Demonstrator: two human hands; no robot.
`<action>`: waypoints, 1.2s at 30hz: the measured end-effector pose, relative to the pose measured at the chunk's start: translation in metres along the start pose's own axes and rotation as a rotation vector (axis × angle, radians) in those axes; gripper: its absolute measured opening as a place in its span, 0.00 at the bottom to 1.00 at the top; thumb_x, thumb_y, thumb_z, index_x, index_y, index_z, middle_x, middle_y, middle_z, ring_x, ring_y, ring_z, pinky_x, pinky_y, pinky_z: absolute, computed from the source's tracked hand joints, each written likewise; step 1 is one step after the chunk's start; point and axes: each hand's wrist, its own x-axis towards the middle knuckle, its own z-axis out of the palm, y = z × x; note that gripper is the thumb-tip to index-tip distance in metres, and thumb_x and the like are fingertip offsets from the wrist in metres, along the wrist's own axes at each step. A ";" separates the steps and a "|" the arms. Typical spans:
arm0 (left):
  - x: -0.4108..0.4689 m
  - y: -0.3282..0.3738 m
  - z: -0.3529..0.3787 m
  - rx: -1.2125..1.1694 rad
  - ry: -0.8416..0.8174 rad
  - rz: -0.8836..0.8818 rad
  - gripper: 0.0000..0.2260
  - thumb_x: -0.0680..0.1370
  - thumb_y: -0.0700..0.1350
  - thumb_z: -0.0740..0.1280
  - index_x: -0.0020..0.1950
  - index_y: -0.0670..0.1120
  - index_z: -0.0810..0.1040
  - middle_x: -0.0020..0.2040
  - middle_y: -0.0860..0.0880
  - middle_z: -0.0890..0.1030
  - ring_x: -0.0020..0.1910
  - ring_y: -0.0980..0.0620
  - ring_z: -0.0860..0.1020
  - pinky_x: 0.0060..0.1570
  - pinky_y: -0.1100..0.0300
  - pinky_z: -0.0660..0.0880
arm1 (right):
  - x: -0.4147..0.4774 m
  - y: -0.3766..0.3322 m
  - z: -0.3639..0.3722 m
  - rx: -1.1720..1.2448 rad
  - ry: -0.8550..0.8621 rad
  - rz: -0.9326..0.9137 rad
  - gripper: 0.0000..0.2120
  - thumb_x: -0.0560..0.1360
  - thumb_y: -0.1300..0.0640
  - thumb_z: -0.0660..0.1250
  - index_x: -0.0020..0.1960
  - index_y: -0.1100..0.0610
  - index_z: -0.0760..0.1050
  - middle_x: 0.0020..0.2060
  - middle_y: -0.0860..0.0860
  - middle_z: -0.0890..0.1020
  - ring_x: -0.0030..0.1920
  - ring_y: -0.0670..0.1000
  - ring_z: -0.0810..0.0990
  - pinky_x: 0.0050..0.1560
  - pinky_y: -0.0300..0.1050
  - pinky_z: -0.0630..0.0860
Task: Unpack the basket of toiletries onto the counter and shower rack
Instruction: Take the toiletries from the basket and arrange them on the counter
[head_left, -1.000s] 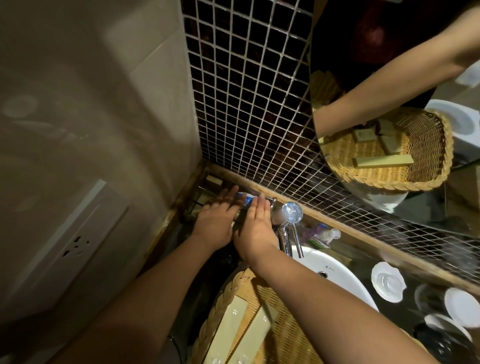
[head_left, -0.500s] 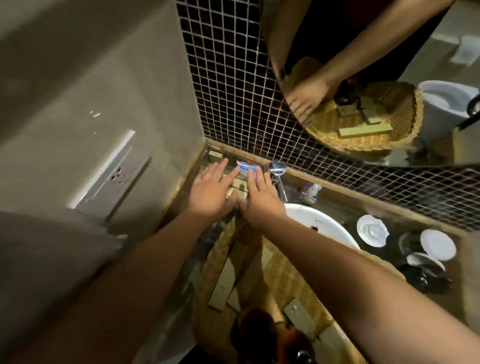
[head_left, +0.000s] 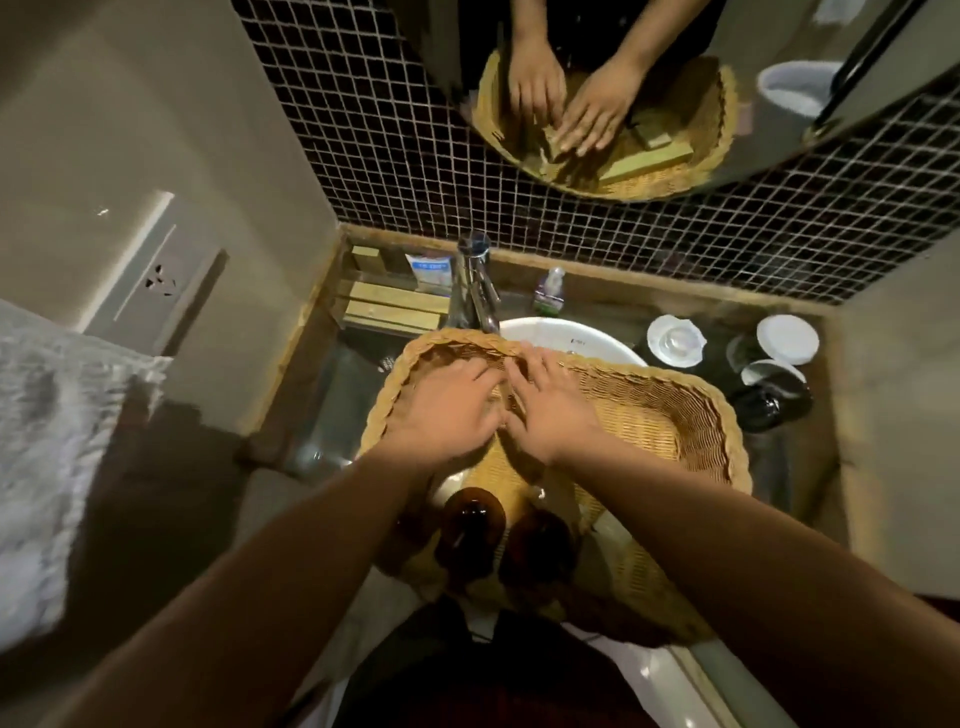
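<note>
A woven wicker basket (head_left: 719, 415) sits over the white sink (head_left: 566, 335). Both my hands are inside its far left end, side by side and nearly touching. My left hand (head_left: 447, 410) bends its fingers down onto the contents. My right hand (head_left: 553, 413) lies flat with fingers spread. The mirror shows both hands resting on pale long boxes in the basket; whether they grip one is hidden. Two brown bottles (head_left: 470, 525) stand at the basket's near end. On the counter's back left lie two long pale boxes (head_left: 395, 306), a small box (head_left: 366, 257) and a blue-white packet (head_left: 431, 270).
A chrome tap (head_left: 475, 283) rises just beyond the basket rim. A small clear bottle (head_left: 549, 288) stands behind the sink. Cups with white lids (head_left: 787, 338) and a saucer (head_left: 675, 340) crowd the right counter. A wall socket (head_left: 161, 275) and a towel (head_left: 47, 436) are at left.
Both hands have drawn back from the boxes at the counter's back left corner and come down into the basket. The boxes stay on the counter. My view has tilted down.
</note>
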 end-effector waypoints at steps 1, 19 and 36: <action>-0.005 0.002 0.008 -0.047 -0.033 -0.034 0.20 0.77 0.55 0.61 0.67 0.52 0.74 0.61 0.50 0.77 0.60 0.48 0.75 0.53 0.52 0.74 | -0.005 0.001 0.007 0.001 -0.016 -0.021 0.35 0.81 0.42 0.52 0.81 0.51 0.40 0.79 0.54 0.35 0.79 0.58 0.36 0.75 0.56 0.37; -0.011 -0.001 0.058 -0.135 -0.335 -0.153 0.27 0.73 0.50 0.73 0.71 0.57 0.70 0.63 0.51 0.69 0.58 0.49 0.74 0.52 0.53 0.79 | -0.055 0.046 0.070 0.074 -0.090 -0.097 0.38 0.73 0.37 0.69 0.77 0.52 0.63 0.79 0.55 0.58 0.79 0.57 0.54 0.74 0.54 0.60; 0.067 0.088 0.062 0.130 -0.528 0.786 0.35 0.71 0.69 0.68 0.74 0.55 0.69 0.65 0.51 0.74 0.61 0.49 0.73 0.55 0.50 0.75 | -0.132 0.078 0.077 0.227 -0.004 0.312 0.10 0.77 0.48 0.68 0.56 0.51 0.75 0.52 0.50 0.78 0.49 0.50 0.77 0.44 0.45 0.76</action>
